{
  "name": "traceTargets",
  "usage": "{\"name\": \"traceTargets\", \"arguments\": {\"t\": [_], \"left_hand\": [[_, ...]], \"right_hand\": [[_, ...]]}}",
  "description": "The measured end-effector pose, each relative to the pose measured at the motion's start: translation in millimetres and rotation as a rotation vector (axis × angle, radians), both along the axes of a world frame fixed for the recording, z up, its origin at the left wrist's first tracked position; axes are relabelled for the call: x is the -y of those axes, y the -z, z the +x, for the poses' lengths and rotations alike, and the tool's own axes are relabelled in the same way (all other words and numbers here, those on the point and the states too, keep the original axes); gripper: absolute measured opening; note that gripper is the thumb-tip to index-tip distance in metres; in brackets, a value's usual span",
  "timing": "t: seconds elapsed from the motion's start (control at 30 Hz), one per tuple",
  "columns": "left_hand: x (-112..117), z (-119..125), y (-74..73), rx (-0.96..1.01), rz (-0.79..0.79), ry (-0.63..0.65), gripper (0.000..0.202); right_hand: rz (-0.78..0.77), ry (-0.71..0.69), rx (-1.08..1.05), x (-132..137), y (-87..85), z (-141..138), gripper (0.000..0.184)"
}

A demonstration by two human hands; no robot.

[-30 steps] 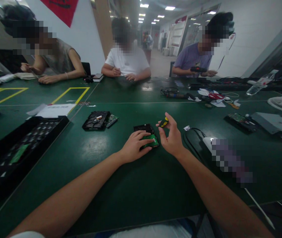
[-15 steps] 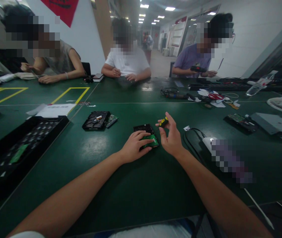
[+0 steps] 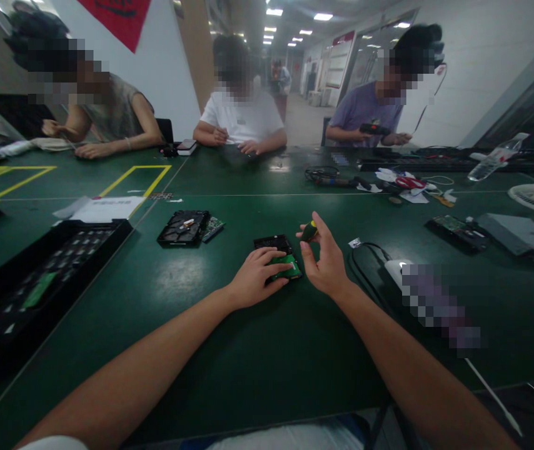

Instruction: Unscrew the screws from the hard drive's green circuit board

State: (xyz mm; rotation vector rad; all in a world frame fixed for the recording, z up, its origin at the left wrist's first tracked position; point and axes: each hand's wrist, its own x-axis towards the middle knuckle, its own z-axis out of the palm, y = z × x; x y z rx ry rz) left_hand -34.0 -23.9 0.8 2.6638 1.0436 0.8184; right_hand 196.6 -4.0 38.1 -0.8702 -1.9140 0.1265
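A hard drive [image 3: 271, 242] with a green circuit board [image 3: 290, 265] lies on the table in front of me. My left hand [image 3: 258, 275] rests over its near left side, fingers curved across the board and thumb along the near edge, holding it in place. Just to the right, my right hand [image 3: 322, 259] is raised with a small black-and-yellow screwdriver [image 3: 310, 232] between thumb and fingers. Only the handle shows; its shaft and tip cannot be made out.
At left stands a long black tray [image 3: 60, 300] with small parts inside. Further back lie another opened hard drive [image 3: 177, 228] and a loose circuit board [image 3: 213, 228]. A power strip [image 3: 393, 270] with a cable, a drive [image 3: 457, 232] and a grey box [image 3: 520, 234] are at right. Three people sit opposite.
The screwdriver handle has turned in my right hand's fingers, showing less yellow now. My left hand and the hard drive stay in place.
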Motion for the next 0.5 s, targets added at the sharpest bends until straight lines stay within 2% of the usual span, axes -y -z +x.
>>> {"name": "traceTargets", "arguments": {"t": [0.23, 0.5], "left_hand": [[2.0, -0.1, -3.3, 0.001, -0.007, -0.006, 0.038], [1.6, -0.2, -2.4, 0.007, -0.007, -0.001, 0.039]], "right_hand": [[0.087, 0.113, 0.032, -0.2, -4.7, 0.8, 0.06], [0.012, 0.019, -0.016, 0.7, 1.9, 0.2, 0.067]]}}
